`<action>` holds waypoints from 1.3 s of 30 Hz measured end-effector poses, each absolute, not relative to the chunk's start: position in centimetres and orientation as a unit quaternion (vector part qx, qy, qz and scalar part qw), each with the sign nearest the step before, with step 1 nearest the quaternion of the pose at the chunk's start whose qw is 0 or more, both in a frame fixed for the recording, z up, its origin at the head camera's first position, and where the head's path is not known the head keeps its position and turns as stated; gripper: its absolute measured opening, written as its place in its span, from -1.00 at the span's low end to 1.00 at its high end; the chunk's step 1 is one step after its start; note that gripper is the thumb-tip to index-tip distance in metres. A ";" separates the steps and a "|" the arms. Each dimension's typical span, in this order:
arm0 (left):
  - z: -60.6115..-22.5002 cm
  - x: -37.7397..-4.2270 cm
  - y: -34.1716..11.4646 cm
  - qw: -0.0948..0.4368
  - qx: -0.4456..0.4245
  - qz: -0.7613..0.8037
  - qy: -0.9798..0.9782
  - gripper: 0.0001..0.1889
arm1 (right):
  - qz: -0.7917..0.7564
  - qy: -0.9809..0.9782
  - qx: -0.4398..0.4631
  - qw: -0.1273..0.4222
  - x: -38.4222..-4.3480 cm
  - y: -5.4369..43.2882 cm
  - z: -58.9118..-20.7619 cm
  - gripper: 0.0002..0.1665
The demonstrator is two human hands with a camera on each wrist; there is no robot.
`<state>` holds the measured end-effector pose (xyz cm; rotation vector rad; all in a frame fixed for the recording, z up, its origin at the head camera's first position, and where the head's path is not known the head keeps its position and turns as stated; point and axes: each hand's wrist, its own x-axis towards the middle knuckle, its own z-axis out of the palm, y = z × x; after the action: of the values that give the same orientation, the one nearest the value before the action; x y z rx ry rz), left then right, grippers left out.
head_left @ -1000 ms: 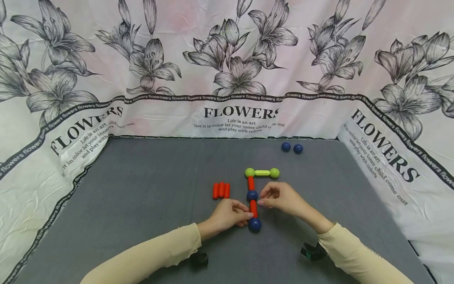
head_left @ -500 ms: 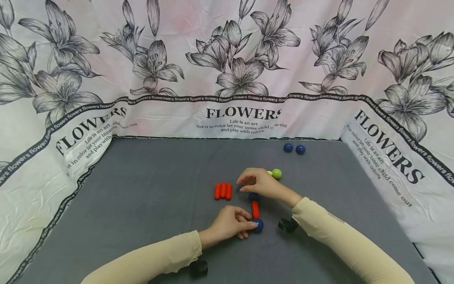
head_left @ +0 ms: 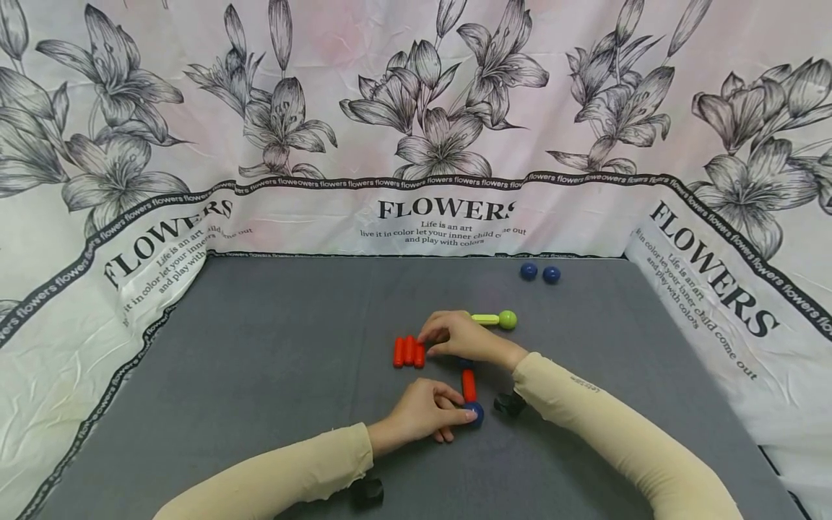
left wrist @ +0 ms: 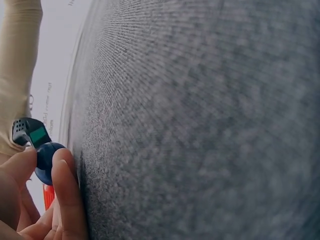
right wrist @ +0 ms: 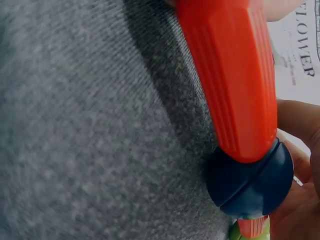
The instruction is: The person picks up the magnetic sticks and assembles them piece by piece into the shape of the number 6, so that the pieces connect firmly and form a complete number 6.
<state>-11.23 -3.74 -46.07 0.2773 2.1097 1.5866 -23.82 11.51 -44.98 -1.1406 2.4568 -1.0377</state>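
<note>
My left hand (head_left: 422, 410) pinches the blue ball (head_left: 477, 414) at the near end of a chain of pieces. In the left wrist view, thumb and finger sit on either side of that ball (left wrist: 45, 162). From it a red rod (head_left: 469, 386) runs to a second blue ball (head_left: 466, 363), mostly hidden under my right hand (head_left: 464, 335). In the right wrist view, the red rod (right wrist: 235, 75) joins this second ball (right wrist: 250, 182). My right fingertips reach the rightmost of three loose red rods (head_left: 409, 352), with no clear grip on it.
At the chain's far end, a lime rod (head_left: 485, 319) leads right to a lime ball (head_left: 508, 320). Two loose blue balls (head_left: 529, 271) lie near the back edge of the grey table (head_left: 279, 325). A floral curtain (head_left: 442, 144) hangs behind it.
My right hand has moved left across the chain to the loose red rods. My left hand has slid from the near red rod down to the end blue ball and now pinches it.
</note>
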 end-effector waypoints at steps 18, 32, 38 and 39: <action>-46.3 -11.4 -3.8 0.249 0.112 0.571 0.774 -0.73 | -0.305 0.849 -0.422 0.092 -24.1 10.7 -44.9 -0.74; -46.0 -11.3 -3.6 0.253 0.089 0.589 0.762 -0.74 | -0.274 0.852 -0.436 0.094 -23.9 10.9 -44.7 -0.78; -46.2 -11.3 -3.5 0.257 0.083 0.594 0.758 -0.76 | -0.279 0.854 -0.433 0.075 -23.9 11.5 -44.4 -0.82; -46.2 -11.3 -3.5 0.258 0.082 0.594 0.758 -0.76 | -0.280 0.855 -0.431 0.071 -23.9 11.7 -44.3 -0.82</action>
<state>-11.33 -3.52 -46.17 0.2222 2.0549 1.6112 -23.94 11.66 -44.27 -1.2959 2.5718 -0.8414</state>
